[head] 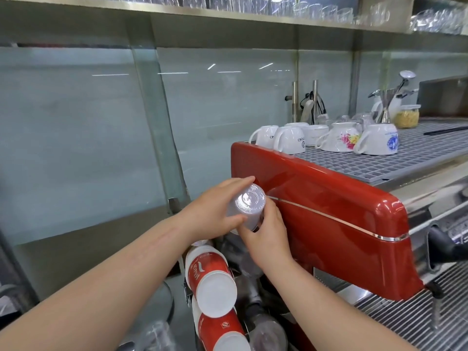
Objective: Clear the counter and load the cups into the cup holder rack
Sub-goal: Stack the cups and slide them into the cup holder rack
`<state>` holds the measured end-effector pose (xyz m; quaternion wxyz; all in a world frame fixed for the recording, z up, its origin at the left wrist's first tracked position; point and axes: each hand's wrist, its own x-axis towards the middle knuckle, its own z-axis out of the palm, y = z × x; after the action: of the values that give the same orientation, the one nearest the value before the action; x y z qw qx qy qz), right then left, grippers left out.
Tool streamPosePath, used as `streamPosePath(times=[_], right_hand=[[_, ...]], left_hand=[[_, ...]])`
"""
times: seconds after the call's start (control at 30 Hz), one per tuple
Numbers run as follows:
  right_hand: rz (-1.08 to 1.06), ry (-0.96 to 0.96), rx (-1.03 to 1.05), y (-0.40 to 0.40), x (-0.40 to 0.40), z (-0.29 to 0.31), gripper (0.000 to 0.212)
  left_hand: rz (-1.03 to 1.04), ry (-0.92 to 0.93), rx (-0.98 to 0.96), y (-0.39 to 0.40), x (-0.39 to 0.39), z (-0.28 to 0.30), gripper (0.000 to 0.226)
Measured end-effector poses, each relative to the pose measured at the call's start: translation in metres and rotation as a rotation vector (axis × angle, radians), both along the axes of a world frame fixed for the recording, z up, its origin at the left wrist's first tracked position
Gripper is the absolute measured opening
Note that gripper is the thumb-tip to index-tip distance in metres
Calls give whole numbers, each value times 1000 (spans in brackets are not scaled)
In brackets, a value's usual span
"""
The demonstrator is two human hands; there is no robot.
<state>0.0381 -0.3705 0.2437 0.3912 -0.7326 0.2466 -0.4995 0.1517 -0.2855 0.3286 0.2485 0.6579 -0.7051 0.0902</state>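
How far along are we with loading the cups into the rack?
Partly done. Two stacks of red paper cups already sit tilted in the rack, with clear ones beside them. In hand: the left hand and right hand both grip a stack of clear plastic cups, base up, above the rack beside the red espresso machine. It is not seated yet. The counter is mostly out of view, so what is left is unclear.

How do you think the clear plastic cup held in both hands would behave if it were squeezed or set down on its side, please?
The clear plastic cup looks thin-walled and see-through, so it is probably light and would flex under a firm squeeze. Its round, tapered shape suggests it would roll in a curve on its side. The left hand and right hand both grip it, perhaps because it is slippery.
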Motion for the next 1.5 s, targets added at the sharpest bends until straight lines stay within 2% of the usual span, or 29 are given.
streamPosePath(times=[0.27, 0.53, 0.63, 0.77, 0.9, 1.0, 1.17, 1.37, 1.5], right_hand=[[15, 49, -5, -3, 14, -4, 58], [37, 107, -23, -5, 12, -11, 60], [-1, 188, -107, -9, 11, -10, 57], [-62, 374, -187, -12, 15, -5, 43], [-94, 478, -220, -16, 20, -1, 51], [-94, 530, -239, -18, 22, 3, 49], [-95, 612, -238, -16, 18, 5, 50], [-80, 715, -216, -11, 7, 10, 60], [-79, 821, -224, -1, 2, 24, 57]], left_hand=[[41, -70, 23, -4, 22, -14, 68], [130, 10, 26, -9, 33, -39, 60], [180, 8, 43, -15, 35, -41, 56], [222, -25, 69, -23, 29, -43, 42], [274, -7, 82, -28, 31, -46, 40], [287, -9, 100, -28, 32, -44, 37], [374, 2, 138, -23, 33, -47, 47], [435, -15, 171, -11, 27, -49, 44], [438, -50, 213, -4, 19, -43, 47]])
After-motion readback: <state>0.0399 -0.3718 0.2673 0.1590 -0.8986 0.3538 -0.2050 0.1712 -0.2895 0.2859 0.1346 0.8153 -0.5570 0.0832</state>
